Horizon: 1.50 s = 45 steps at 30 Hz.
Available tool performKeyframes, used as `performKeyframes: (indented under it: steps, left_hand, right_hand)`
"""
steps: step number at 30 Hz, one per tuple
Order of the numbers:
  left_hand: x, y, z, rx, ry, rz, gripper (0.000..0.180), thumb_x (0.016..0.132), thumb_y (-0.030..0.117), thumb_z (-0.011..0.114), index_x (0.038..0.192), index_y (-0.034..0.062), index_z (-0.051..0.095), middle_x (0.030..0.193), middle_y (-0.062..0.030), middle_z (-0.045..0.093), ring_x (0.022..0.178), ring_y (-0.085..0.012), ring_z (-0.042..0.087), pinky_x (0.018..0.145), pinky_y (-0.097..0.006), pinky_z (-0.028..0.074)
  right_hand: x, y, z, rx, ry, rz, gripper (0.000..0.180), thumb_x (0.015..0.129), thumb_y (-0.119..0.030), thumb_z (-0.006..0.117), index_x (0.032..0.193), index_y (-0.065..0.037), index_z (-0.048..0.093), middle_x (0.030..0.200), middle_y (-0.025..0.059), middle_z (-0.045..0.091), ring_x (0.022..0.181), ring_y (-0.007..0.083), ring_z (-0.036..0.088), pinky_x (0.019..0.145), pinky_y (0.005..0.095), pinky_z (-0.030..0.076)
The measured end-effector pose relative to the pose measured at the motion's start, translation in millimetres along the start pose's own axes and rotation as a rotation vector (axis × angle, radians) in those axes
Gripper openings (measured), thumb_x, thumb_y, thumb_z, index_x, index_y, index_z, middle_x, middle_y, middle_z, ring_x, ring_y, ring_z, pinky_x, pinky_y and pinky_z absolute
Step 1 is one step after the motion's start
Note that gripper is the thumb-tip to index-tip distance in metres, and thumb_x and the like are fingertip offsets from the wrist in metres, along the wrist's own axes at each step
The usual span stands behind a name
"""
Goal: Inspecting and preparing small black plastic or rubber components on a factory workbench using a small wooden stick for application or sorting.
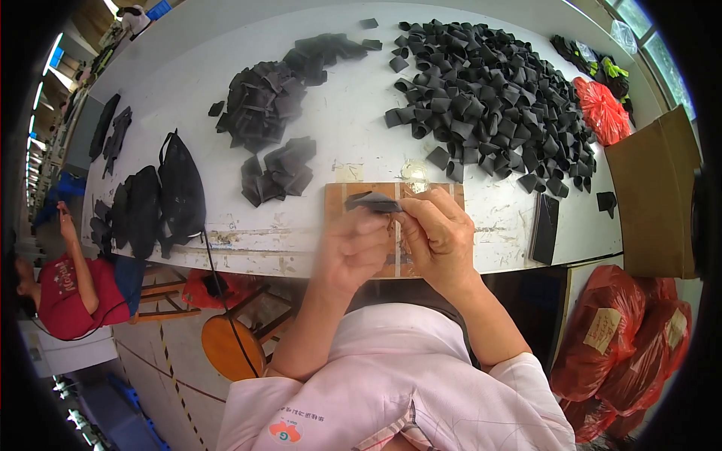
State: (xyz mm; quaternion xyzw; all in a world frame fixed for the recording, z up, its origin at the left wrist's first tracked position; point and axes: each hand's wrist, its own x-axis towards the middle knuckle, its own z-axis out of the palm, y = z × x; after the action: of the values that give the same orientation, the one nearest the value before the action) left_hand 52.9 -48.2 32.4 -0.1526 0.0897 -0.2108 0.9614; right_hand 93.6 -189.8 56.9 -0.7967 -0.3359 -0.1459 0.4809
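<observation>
At a white worktable [353, 139], a person in a pale short-sleeved shirt [391, 361] works a small dark grey piece [378, 201] with both bare hands, holding it up over the near part of a wooden board [334, 214] at the table's front edge. The right hand [442, 234] pinches the piece's right end between thumb and forefinger; the left hand [352, 252], blurred, has its fingers curled just under the other end, and whether they grip it or merely brush it cannot be told. The step in hand appears to be the shaping or adjusting of this single piece, which looks partly folded, though the blur hides its exact form. The next move, by that reading, calls for the right pinch to stay firm while the left fingertips find the loose edge and bring it into line. Beyond the board, to the left, lie flatter-looking dark pieces in a loose pile [263, 105] and a smaller cluster [280, 171]; to the right spreads a far larger heap [489, 98], many of its pieces standing as open loops. A dark oblong block [544, 229] lies right of the board, near the table's edge.
</observation>
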Motion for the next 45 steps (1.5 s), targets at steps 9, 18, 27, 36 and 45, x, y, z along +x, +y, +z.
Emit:
performKeyframes:
  steps: [9,18,27,36,45]
  left_hand:
    - [-9.1,14.5,-12.6,0.277,0.025,0.087,0.02,0.087,0.007,0.038,0.095,-0.0088,0.048,0.058,-0.0035,0.046,0.036,-0.0047,0.036,0.03,-0.017,0.028]
    - [18.9,39.2,-86.2,2.681,0.566,0.754,0.035,0.069,0.01,0.065,0.101,0.0036,0.051,0.099,-0.0138,0.047,0.094,-0.0311,0.047,0.077,-0.039,0.041]
    - [16.9,41.7,-90.5,2.34,0.612,1.014,0.006,0.075,0.002,0.058,0.078,-0.0033,0.057,0.066,-0.0034,0.054,0.053,-0.012,0.052,0.049,-0.025,0.043]
    - [-11.9,-32.1,-43.6,2.126,0.434,1.013,0.005,0.077,-0.005,0.058,0.081,-0.0024,0.058,0.061,-0.0012,0.058,0.051,-0.0033,0.052,0.045,-0.015,0.04]
    - [-20.5,-19.2,-14.8,0.908,0.262,0.456,0.025,0.074,-0.004,0.057,0.098,0.0027,0.053,0.078,-0.0026,0.056,0.051,-0.0041,0.046,0.038,-0.017,0.029]
  right_hand:
    - [4.4,5.5,-1.7,0.015,0.009,-0.054,0.011,0.07,0.0,0.063,0.079,-0.001,0.057,0.063,0.0063,0.049,0.054,0.0193,0.044,0.048,0.0284,0.037]
    - [5.0,44.9,-21.4,0.463,0.102,0.664,0.028,0.086,-0.024,0.054,0.084,0.002,0.061,0.061,-0.0008,0.053,0.051,0.0034,0.043,0.047,0.0175,0.036]
    - [-68.0,21.6,26.3,0.147,-0.171,0.495,0.012,0.076,-0.011,0.062,0.078,0.001,0.061,0.062,0.0096,0.055,0.052,0.018,0.053,0.049,0.0277,0.043]
    - [-48.9,1.8,24.5,-0.016,0.058,0.246,0.011,0.07,-0.002,0.063,0.08,-0.001,0.058,0.066,0.0091,0.05,0.054,0.0214,0.053,0.048,0.03,0.043]
    - [-38.4,10.9,12.8,0.75,0.013,0.815,0.006,0.073,-0.005,0.063,0.076,-0.001,0.06,0.062,-0.0004,0.05,0.054,0.0082,0.047,0.051,0.0227,0.04]
